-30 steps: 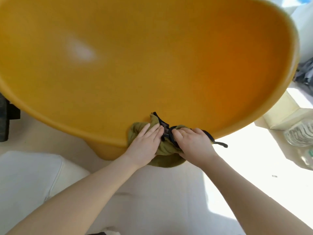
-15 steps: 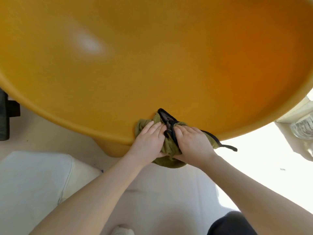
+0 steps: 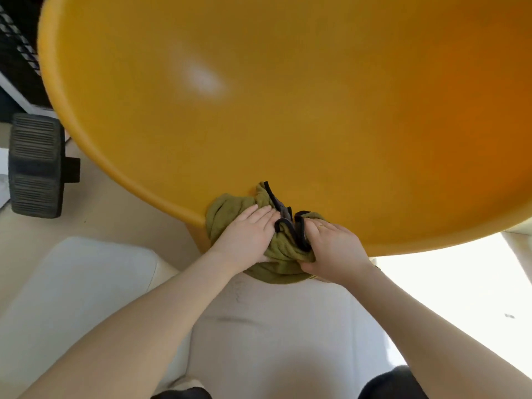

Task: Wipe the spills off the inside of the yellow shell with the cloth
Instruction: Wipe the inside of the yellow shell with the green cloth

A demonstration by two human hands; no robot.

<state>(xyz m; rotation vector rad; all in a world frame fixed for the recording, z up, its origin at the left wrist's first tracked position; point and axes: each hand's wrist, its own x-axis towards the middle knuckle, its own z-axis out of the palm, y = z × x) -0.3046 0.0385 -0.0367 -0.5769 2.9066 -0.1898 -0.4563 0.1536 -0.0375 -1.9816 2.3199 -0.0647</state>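
Note:
A big yellow shell (image 3: 288,110) fills the upper part of the head view, its smooth inside facing me. An olive-green cloth (image 3: 230,208) with black edging is bunched over the shell's near rim. My left hand (image 3: 247,234) lies on the cloth with fairly straight fingers, pressing it against the rim. My right hand (image 3: 331,251) grips the cloth's right side, thumb tucked under the fabric. A pale glare patch (image 3: 201,79) shows on the inner wall at upper left. No distinct spill stands out.
A black ribbed pedal-like block (image 3: 36,165) stands on the floor at left, with a dark mesh object (image 3: 17,47) behind it. A white cushion (image 3: 72,298) lies at lower left. Bright sunlit floor (image 3: 446,298) at right.
The view has swung right and closer, so the shell's left rim and the black block now show. Both hands stay on the cloth at the near rim, the cloth bunched tighter.

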